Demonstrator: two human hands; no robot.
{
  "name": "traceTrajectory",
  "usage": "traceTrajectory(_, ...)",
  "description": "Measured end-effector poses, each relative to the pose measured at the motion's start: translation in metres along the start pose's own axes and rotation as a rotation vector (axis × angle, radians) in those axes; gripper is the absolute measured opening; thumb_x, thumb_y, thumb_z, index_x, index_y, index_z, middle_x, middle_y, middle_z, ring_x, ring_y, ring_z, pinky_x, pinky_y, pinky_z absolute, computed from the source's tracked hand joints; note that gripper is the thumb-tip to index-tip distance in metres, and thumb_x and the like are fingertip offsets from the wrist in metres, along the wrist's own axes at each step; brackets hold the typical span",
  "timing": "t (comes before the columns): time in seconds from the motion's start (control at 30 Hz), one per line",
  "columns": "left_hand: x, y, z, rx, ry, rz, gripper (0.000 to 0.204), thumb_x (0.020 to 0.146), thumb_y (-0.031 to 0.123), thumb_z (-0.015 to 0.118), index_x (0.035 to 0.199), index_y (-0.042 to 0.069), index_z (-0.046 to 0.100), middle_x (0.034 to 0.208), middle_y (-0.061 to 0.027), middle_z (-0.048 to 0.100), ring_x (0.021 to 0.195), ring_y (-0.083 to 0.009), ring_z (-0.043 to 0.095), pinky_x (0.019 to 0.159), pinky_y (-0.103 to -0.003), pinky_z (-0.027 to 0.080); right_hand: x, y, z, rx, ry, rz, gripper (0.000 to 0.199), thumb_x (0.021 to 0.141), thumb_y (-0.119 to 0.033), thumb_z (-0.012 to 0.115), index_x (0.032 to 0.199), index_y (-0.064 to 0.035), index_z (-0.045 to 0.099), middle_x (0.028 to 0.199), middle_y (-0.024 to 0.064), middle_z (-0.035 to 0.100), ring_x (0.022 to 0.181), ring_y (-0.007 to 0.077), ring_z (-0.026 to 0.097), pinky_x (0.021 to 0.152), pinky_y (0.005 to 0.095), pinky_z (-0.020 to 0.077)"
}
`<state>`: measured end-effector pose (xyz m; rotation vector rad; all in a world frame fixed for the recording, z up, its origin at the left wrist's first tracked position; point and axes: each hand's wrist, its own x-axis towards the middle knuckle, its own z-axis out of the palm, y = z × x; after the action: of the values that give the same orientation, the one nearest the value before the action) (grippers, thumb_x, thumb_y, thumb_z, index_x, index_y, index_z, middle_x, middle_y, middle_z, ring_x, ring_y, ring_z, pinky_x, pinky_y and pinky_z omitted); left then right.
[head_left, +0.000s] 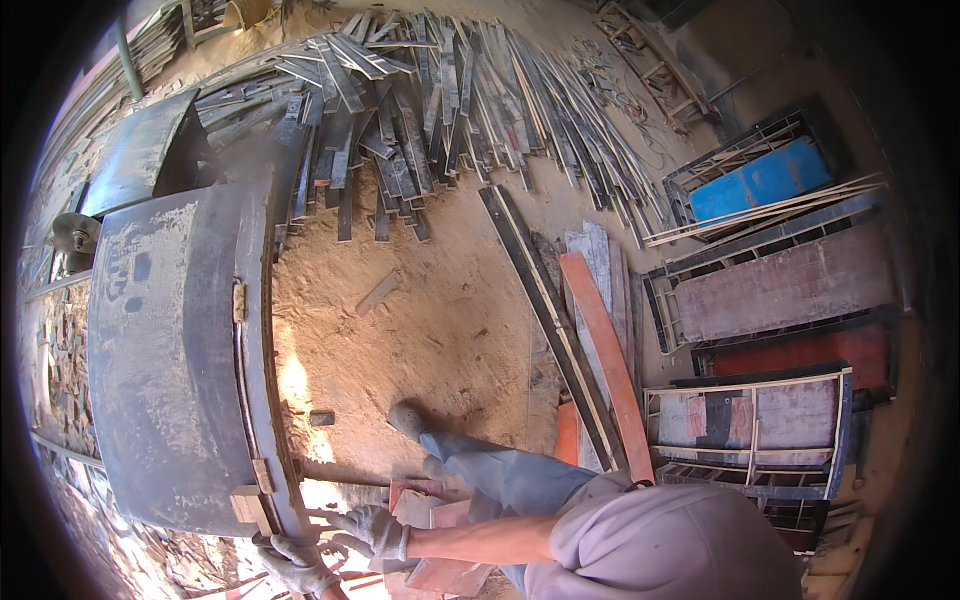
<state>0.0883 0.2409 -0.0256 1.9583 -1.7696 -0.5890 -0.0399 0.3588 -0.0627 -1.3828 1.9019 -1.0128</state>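
Observation:
Both my hands wear grey work gloves, at the near corner of a large dark metal-topped table (170, 360). My left hand (298, 568) is against the table's near end, fingers apart, just below a small wooden block (250, 508) on the edge. My right hand (372, 530) is just right of the table's long edge, its fingers stretched toward that edge; I see nothing held in it. A slot with a wooden strip (241, 303) runs along the tabletop. Reddish board pieces (445, 515) lie below and beside my right hand.
A big heap of dark wooden strips (400, 130) lies at the back. Long boards, one orange (605, 360), lie right of my leg. Framed panels (780, 290) and a blue container (760, 180) line the right side. Sawdust (400, 310) covers the floor; a small block (321, 418) lies there.

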Motion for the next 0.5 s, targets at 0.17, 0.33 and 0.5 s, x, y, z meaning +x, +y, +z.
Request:
traceTrajectory(0.17,0.000,-0.004,0.002,0.036,0.064,0.052,0.066,0.102,0.064,0.045,0.121,0.004,0.064,0.103,-0.0190,0.068,0.089,-0.0395,0.068,0.077,-0.052,0.052,-0.021,0.013,0.039,0.182,0.091,0.017,0.045,0.096,-0.031,0.066,0.135,-0.0108,0.061,0.105,0.0118,0.070,0.084,0.0316,0.070,0.067,0.0442,0.0565)
traceTrajectory(0.33,0.004,-0.016,0.005,0.084,0.043,0.087,0.064,0.103,0.062,0.045,0.121,0.004,0.064,0.105,-0.0204,0.069,0.092,-0.0402,0.068,0.079,-0.050,0.053,-0.013,0.003,0.022,-0.054,0.135,-0.043,0.035,0.090,-0.031,0.071,0.120,-0.0127,0.070,0.119,0.0095,0.066,0.102,0.0306,0.064,0.088,0.0472,0.0529)
traceTrajectory(0.5,-0.001,-0.015,0.002,0.063,0.036,0.039,0.065,0.103,0.061,0.045,0.122,0.001,0.064,0.107,-0.0222,0.070,0.092,-0.0408,0.068,0.080,-0.050,0.053,-0.010,0.009,0.025,0.016,0.096,-0.198,0.045,0.095,-0.030,0.069,0.134,-0.0066,0.062,0.137,0.0137,0.060,0.119,0.0359,0.055,0.101,0.0482,0.0462)
